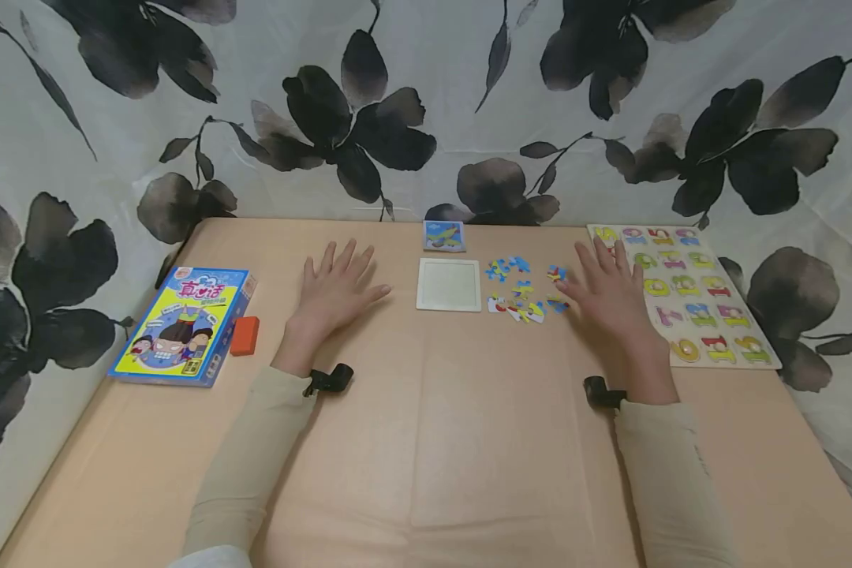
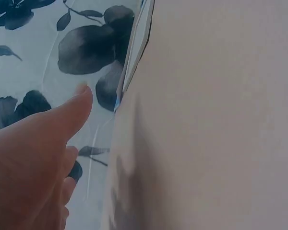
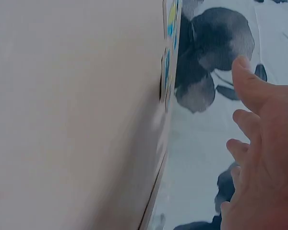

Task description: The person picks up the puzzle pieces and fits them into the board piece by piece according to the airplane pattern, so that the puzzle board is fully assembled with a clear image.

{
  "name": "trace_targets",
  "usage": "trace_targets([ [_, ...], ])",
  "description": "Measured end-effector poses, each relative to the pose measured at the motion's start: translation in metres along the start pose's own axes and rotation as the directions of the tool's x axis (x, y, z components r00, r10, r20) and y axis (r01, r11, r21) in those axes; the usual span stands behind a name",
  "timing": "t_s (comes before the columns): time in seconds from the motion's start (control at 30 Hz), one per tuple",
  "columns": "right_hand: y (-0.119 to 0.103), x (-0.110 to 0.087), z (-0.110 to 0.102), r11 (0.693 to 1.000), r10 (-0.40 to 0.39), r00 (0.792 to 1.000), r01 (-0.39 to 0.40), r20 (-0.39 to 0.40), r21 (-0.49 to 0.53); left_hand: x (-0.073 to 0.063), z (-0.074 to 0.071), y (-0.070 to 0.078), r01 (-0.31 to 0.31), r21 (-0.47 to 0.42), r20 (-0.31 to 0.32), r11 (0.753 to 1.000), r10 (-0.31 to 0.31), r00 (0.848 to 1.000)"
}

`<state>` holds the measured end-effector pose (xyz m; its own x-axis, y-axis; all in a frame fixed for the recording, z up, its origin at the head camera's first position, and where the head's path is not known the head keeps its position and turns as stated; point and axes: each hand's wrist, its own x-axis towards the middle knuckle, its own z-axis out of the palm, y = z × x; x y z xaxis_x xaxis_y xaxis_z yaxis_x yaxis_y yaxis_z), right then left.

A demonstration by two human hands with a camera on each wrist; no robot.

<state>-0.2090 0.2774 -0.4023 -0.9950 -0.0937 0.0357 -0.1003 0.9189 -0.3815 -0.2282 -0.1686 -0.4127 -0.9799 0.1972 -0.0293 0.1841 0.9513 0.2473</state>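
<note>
The loose puzzle pieces (image 1: 522, 289) lie on the worktop (image 1: 468, 434) between the two hands, but much closer to the right hand (image 1: 606, 288): the scatter spreads to that hand's left, and the outermost bits sit just beside its thumb and fingertips. They point every which way, so there is no shared long axis to line up with. The pale, shallow tray (image 1: 449, 285) lies next along to the left, just beside the nearest pieces and squared to the worktop, with its bare face up. That tray belongs to the other side of the reach, its left edge being near the thumb of the left hand (image 1: 337, 288) while the right hand has the pieces between itself and the tray. Both hands have fingers spread wide and nearly straight, palms down, and neither has hold of anything; in the wrist views each looks raised off the surface, its shadow falling apart from it. The right hand is also close to the left edge of the picture board (image 1: 710, 300), partly over its corner as the head camera sees it. Judging by nearness alone, the pieces suit the right hand, with a leftward line to the tray, and the tray suits the left.
</note>
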Motion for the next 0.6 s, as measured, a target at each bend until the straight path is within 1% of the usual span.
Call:
trace_targets([
  [0.07, -0.005, 0.003, 0.003, 1.000, -0.023, 1.000, 0.023, 0.012, 0.001, 0.000, 0.002, 0.004, -0.014, -0.003, 0.009, 1.000, 0.014, 1.000],
  [0.3, -0.028, 0.015, 0.011, 0.998, -0.070, 0.997, 0.070, 0.020, 0.006, 0.004, 0.008, 0.021, -0.105, 0.004, 0.033, 0.994, 0.105, 0.994],
  [0.47, -0.045, 0.024, 0.020, 0.995, -0.101, 0.994, 0.101, 0.040, 0.006, 0.004, 0.013, 0.032, -0.132, -0.008, 0.071, 0.991, 0.132, 0.989],
  [0.6, -0.057, 0.029, 0.027, 0.991, -0.130, 0.989, 0.128, 0.072, 0.021, 0.006, 0.017, 0.038, -0.152, -0.005, 0.099, 0.988, 0.152, 0.984],
])
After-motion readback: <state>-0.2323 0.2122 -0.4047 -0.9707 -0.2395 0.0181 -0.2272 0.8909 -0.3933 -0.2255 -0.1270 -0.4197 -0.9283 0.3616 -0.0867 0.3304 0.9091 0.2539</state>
